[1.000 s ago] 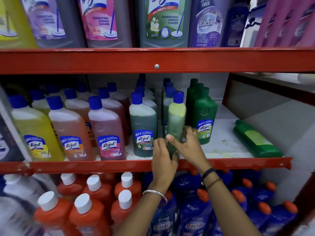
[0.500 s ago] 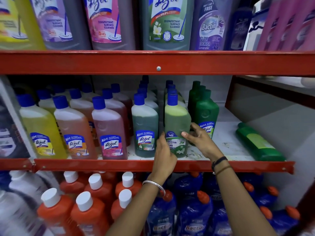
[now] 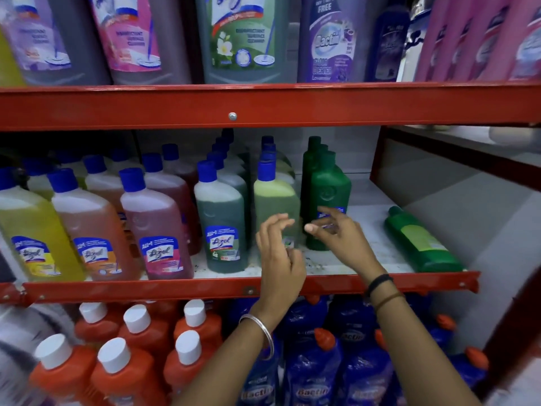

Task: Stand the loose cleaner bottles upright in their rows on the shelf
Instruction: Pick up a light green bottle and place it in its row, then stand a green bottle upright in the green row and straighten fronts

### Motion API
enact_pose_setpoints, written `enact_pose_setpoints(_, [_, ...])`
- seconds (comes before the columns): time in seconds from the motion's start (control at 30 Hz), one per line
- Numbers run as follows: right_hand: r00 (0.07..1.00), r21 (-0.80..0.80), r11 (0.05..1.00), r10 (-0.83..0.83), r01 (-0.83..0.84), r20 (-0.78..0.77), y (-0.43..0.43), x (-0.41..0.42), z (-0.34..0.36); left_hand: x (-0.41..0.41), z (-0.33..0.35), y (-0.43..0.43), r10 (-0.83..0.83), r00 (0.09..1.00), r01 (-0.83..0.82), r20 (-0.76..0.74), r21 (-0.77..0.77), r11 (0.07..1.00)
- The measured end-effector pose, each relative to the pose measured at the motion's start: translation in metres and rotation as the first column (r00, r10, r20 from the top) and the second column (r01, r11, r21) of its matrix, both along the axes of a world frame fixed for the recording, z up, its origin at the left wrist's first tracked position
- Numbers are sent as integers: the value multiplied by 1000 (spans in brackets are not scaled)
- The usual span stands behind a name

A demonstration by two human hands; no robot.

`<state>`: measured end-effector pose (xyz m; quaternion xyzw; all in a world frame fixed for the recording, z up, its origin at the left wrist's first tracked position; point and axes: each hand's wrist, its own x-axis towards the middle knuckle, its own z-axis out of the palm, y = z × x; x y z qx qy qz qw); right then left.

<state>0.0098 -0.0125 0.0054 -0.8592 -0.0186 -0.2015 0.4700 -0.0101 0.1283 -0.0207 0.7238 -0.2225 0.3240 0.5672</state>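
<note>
A pale green cleaner bottle with a blue cap stands upright at the front of its row on the middle shelf. My left hand hovers just in front of its lower half, fingers apart, holding nothing. My right hand is open too, between that bottle and the dark green bottle to its right. A loose green bottle lies on its side at the shelf's right end. Rows of yellow, orange, pink and grey-green bottles stand to the left.
A red shelf beam runs overhead, with large cleaner bottles above it. Below stand orange bottles with white caps and blue bottles. Bare white shelf shows between the dark green row and the lying bottle. A red upright bounds the right side.
Both hands held the pale green bottle tilted, stood it upright at the row's front, then let go and drew back slightly. The camera moved closer.
</note>
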Motion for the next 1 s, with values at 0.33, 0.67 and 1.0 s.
enact_pose_setpoints(0.33, [686, -328, 772, -634, 544, -356, -155, -26, 9, 34, 5, -161, -216, 733, 528, -645, 340, 778])
enact_pose_setpoints(0.67, [837, 414, 778, -248, 472, -488, -180, -14, -11, 44, -14, -217, -261, 576, 471, -775, 53, 881])
enact_pose_setpoints(1.0, [996, 590, 803, -57, 87, -69, -138, -19, -18, 31, -13, -144, -383, 817, 421, -432, -7, 907])
